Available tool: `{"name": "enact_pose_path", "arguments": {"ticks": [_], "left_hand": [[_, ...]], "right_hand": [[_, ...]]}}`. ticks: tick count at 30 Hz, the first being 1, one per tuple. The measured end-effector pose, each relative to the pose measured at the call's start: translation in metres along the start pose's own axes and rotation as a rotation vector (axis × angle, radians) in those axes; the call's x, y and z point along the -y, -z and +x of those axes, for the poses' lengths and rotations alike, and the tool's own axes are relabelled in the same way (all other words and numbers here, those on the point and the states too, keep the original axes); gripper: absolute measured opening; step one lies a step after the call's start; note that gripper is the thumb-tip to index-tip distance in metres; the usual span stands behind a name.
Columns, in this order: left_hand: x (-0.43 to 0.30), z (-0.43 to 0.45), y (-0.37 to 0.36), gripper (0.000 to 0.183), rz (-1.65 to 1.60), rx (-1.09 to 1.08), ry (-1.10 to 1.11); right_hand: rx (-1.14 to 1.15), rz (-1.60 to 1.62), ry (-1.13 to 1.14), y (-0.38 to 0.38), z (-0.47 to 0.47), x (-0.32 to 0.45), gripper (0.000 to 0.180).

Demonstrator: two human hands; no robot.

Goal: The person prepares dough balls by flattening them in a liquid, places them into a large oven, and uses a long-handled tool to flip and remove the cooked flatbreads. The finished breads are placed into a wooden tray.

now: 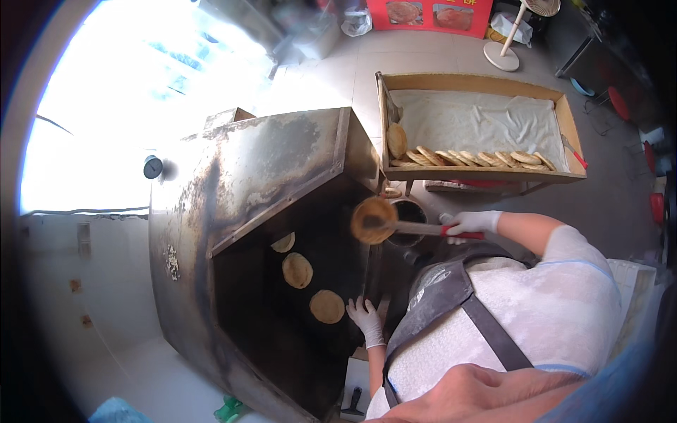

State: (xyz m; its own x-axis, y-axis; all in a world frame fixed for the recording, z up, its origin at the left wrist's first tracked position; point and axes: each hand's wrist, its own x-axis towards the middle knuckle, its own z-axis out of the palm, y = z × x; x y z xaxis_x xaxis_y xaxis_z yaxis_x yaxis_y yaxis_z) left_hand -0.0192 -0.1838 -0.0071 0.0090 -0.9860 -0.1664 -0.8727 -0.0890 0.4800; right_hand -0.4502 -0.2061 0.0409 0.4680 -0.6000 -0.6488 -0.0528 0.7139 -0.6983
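My right hand (470,226), in a white glove, is closed on the red handle of a long metal spatula (418,228). The spatula's blade lies against a round browned flatbread (374,232), slightly blurred, over the near edge of the oven opening. My left hand (366,319), also gloved, has its fingers apart at the oven's near edge, close to a pale flatbread (327,306) and holding nothing. Farther in are another flatbread (297,270) and a partly hidden one (283,242) on the dark surface.
A stained metal oven hood (254,153) surrounds the opening, with a dial gauge (153,167) beyond it. At the upper right, a cloth-lined wooden tray (481,173) holds several flatbreads and a red-handled tool (576,154). A round dark container (410,211) stands below the tray. A white fan (501,56) stands behind.
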Motion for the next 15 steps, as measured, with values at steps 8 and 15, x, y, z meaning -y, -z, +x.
{"name": "enact_pose_path", "arguments": {"ticks": [8,15], "left_hand": [[-0.075,0.035,-0.008,0.031,0.048,-0.024,-0.069],[-0.11,0.013,-0.027,0.032,0.055,-0.039,0.069]], "right_hand": [[-0.467,0.623,-0.072,0.13,-0.064,-0.031,0.031],[-0.327,0.802,-0.178,0.202,-0.032,-0.035,0.034]]}}
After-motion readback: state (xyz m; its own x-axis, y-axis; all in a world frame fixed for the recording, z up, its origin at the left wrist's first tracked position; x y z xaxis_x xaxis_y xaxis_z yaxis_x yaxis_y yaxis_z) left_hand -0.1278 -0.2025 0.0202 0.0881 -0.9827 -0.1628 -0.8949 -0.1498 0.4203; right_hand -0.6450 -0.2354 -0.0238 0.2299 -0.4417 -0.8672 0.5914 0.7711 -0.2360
